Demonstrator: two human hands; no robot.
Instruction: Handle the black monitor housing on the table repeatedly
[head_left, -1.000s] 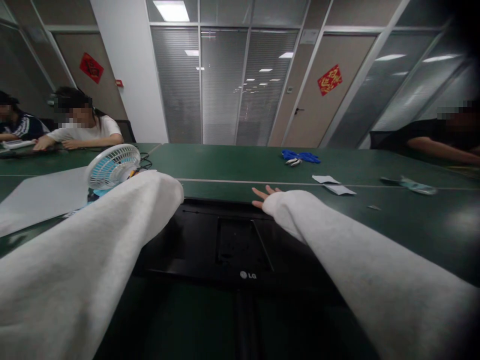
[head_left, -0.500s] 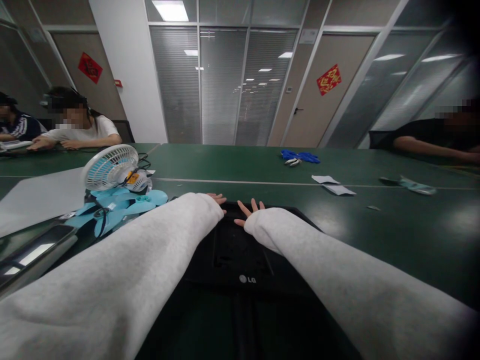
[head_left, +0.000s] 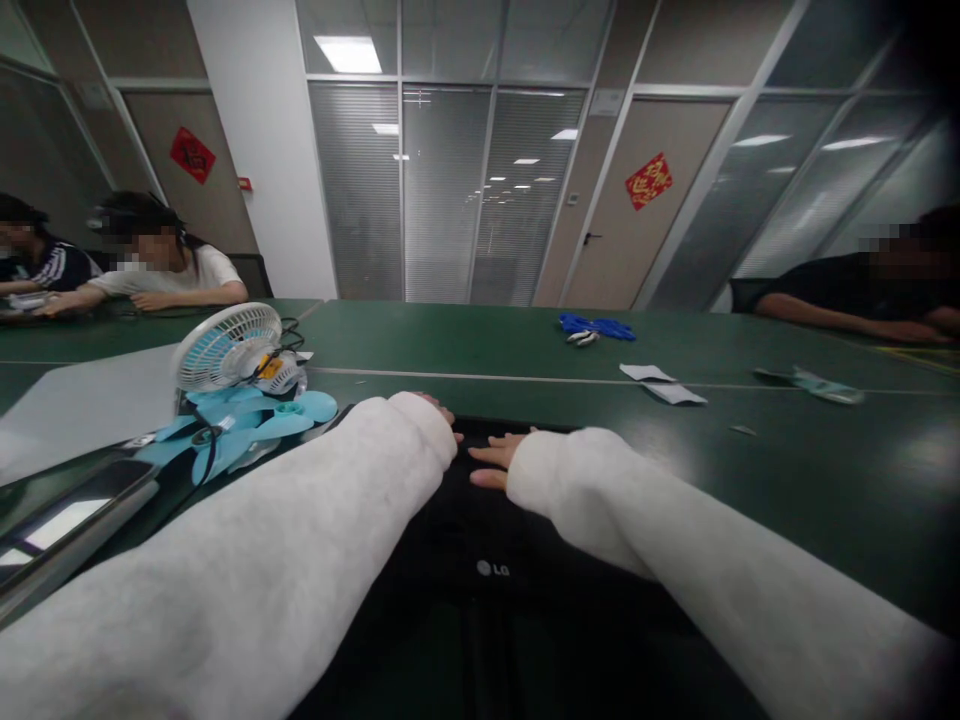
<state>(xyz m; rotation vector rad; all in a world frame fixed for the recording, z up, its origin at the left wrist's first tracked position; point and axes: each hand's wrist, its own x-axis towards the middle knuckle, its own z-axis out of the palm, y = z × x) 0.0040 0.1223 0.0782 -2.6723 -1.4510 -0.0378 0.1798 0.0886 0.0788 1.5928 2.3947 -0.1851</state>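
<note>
A black LG monitor casing [head_left: 480,535] lies before me on the green table, its logo on the side nearest me. My left hand [head_left: 445,412] is at its far part, mostly covered by the light grey sleeve, with the visible fingers stretched out. Just to the right, my right hand [head_left: 498,456] is over the far part of the casing, fingers extended and apart, pointing left. Neither hand is closed round anything. Whether the fingertips press on the casing is hard to tell in the dark.
To my left are a white fan [head_left: 229,350], light blue fan blades [head_left: 277,415] and a dark-screened device [head_left: 67,520]. White papers [head_left: 664,384], blue gloves [head_left: 596,326] and a greenish packet [head_left: 825,386] lie on the table [head_left: 780,500]. Other people sit at left and right.
My right hand has come slightly nearer to me, its fingers turned from pointing forward to pointing left. My left hand shows less past its sleeve. The view has tilted up a little.
</note>
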